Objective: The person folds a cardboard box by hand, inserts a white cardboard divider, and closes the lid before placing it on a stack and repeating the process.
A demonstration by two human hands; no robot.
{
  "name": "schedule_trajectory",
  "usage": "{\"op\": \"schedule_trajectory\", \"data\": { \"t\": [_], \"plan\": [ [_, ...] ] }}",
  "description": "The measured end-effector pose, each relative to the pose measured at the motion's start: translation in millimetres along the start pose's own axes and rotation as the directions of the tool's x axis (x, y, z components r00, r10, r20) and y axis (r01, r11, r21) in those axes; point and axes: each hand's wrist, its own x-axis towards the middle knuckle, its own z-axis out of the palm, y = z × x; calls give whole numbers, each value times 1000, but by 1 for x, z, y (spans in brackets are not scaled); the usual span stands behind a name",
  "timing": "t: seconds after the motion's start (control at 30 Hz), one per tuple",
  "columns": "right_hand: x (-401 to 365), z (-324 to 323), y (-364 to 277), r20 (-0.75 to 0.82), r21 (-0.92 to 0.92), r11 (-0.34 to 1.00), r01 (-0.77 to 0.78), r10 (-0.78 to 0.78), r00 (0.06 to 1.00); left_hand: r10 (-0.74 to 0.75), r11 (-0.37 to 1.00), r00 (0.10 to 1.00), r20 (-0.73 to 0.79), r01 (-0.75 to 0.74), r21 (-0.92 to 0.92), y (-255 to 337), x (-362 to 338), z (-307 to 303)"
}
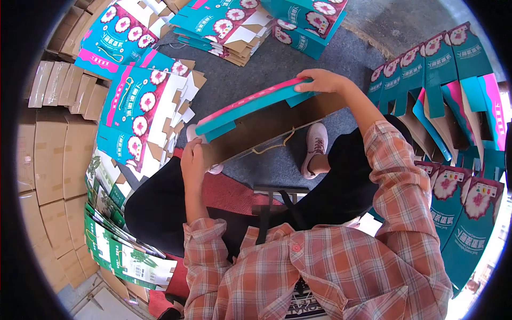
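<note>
An open cardboard carton [274, 124] is held between my hands above my knees, its plain brown inside facing me. Along its far edge runs a teal and pink printed flap, and a yellow cord handle [273, 144] hangs at the near side. My left hand [193, 157] grips the carton's left end near the corner. At the far right corner, my right hand [321, 82] has its fingers over the printed edge and flap. The carton's underside and outer face are hidden.
Flat printed carton stacks [141, 106] lie at left, with more stacks [224, 24] at the far side. Folded teal cartons [426, 69] stand in rows at right. Brown boxes [50, 154] are piled along the left edge. Green-white cartons [125, 256] lie beside my left leg.
</note>
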Motion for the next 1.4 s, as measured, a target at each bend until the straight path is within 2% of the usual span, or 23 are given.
{"op": "schedule_trajectory", "data": {
  "t": [0.07, 0.1, 0.17, 0.2, 0.27, 0.3, 0.37, 0.5, 0.57, 0.6, 0.67, 0.7, 0.77, 0.9, 0.93, 0.97, 1.03, 1.1, 1.2, 1.23, 1.3, 1.37, 1.4],
  "plan": [
    [1, 6, -3, 33, -273, 962, -8, 18, 999, -63, 997, 998, 16, 64, -52, 3, 0, -3],
    [1, 12, -4, 37, -272, 962, -5, 15, 999, -62, 996, 997, 46, 65, -53, 3, -1, -4],
    [1, 28, -11, -90, -609, 793, -22, -41, 995, -70, 996, 995, 71, 74, -46, 3, -2, -5],
    [2, 33, -15, -84, -605, 796, -14, -46, 995, -35, 999, 997, 67, 35, 0, 0, -2, -4],
    [4, 34, -22, -86, -825, 556, 97, -295, 952, 20, 999, 996, 92, -24, 41, 6, -2, -3],
    [8, 33, -27, -88, -826, 555, 96, -296, 951, 22, 999, 996, 91, -26, 40, 10, -2, -1],
    [18, 37, -38, 41, -699, 710, 84, -78, 996, 32, 997, 992, 120, -39, 61, 18, -4, 2],
    [23, 41, -49, 18, -793, 607, 44, -49, 999, 109, 986, 983, 147, -125, 109, 33, -4, 8],
    [31, 52, -45, -47, -852, 523, -5, -68, 997, 97, 995, 987, 130, -92, -40, 34, -4, 9],
    [34, 57, -42, -47, -853, 522, -4, -68, 997, 96, 995, 987, 129, -91, -40, 31, -3, 9],
    [36, 65, -36, -131, -861, 506, -52, -121, 984, -38, 997, 987, 155, 47, -57, 20, -2, 9],
    [38, 66, -33, -129, -862, 504, -51, -122, 984, -39, 997, 987, 154, 49, -58, 16, -1, 9],
    [38, 71, -26, -180, -854, 516, -60, -186, 966, -190, 947, 952, 240, 243, -213, 12, 0, 8],
    [38, 76, -20, -252, -878, 475, -66, -340, 906, -108, 948, 970, 217, 167, -272, -4, 3, 17],
    [37, 75, -21, -244, -880, 470, -67, -326, 913, 17, 998, 983, 184, -4, -68, -22, 7, 24],
    [36, 75, -23, -236, -882, 466, -69, -311, 920, 144, 975, 974, 177, -171, 144, -22, 8, 26],
    [34, 73, -26, -230, -885, 462, -66, -310, 922, 143, 979, 975, 171, -165, 120, -27, 7, 30],
    [32, 73, -27, -226, -887, 457, -67, -304, 925, 255, 903, 948, 193, -304, 302, -35, 11, 33],
    [31, 69, -28, -225, -874, 482, -64, -284, 932, 191, 856, 944, 268, -294, 425, -29, 11, 34],
    [28, 64, -31, -183, -866, 500, -23, -274, 944, 198, 857, 943, 268, -299, 420, -22, 11, 34],
    [20, 52, -35, -137, -857, 515, 20, -265, 955, 96, 915, 949, 299, -203, 350, -10, 8, 31],
    [1, 30, -47, -160, -788, 615, -20, -174, 972, 94, 908, 951, 294, -203, 367, -7, 7, 30],
    [7, 20, -30, -255, -775, 624, -99, -165, 953, 97, 899, 952, 292, -209, 386, -7, 7, 30]
  ]
}}
